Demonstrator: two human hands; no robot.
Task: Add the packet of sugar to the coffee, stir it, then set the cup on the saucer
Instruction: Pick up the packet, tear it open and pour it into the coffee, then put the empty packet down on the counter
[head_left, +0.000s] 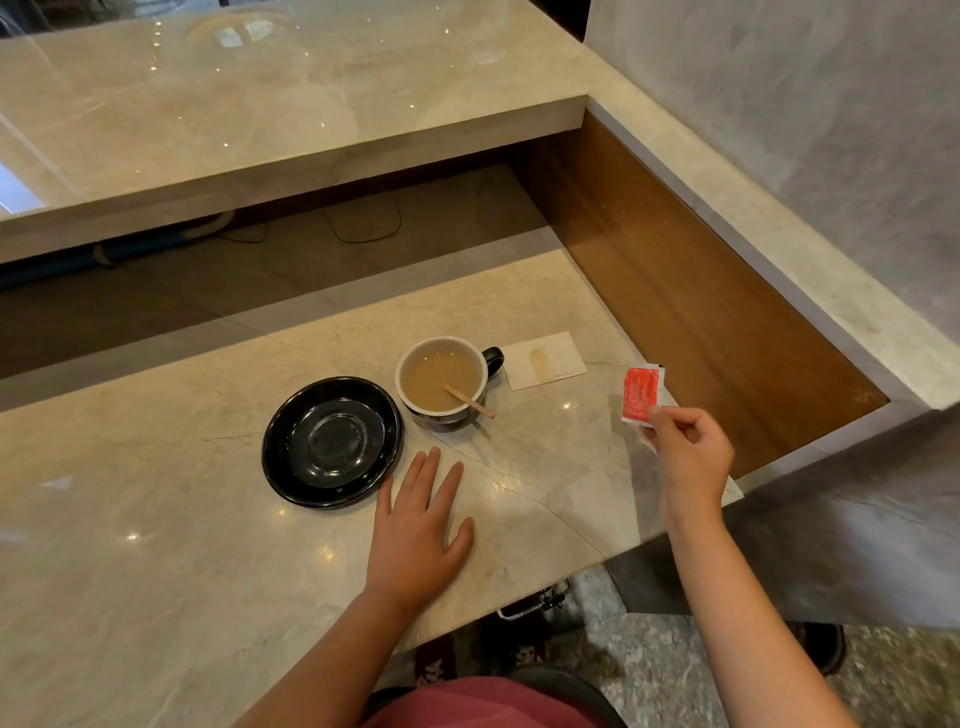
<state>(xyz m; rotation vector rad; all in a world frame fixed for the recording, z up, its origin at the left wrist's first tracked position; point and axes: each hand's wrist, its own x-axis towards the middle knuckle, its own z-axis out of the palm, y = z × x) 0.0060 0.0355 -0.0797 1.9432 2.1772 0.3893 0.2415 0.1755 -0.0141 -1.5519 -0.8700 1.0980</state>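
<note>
A dark cup (447, 382) with a white inside holds milky coffee, and a wooden stir stick (467, 400) leans in it over the near rim. Left of the cup lies an empty black saucer (332, 441). My right hand (688, 457) pinches a red sugar packet (640, 395) by its lower corner, held upright to the right of the cup above the counter edge. My left hand (421, 530) rests flat on the marble counter (156, 519), fingers spread, just in front of the cup and beside the saucer.
A white napkin (545, 360) with a brown stain lies behind the cup's handle. A raised marble ledge (260, 114) runs along the back. A wooden panel (701, 322) drops away at the right. The counter ends near my right wrist.
</note>
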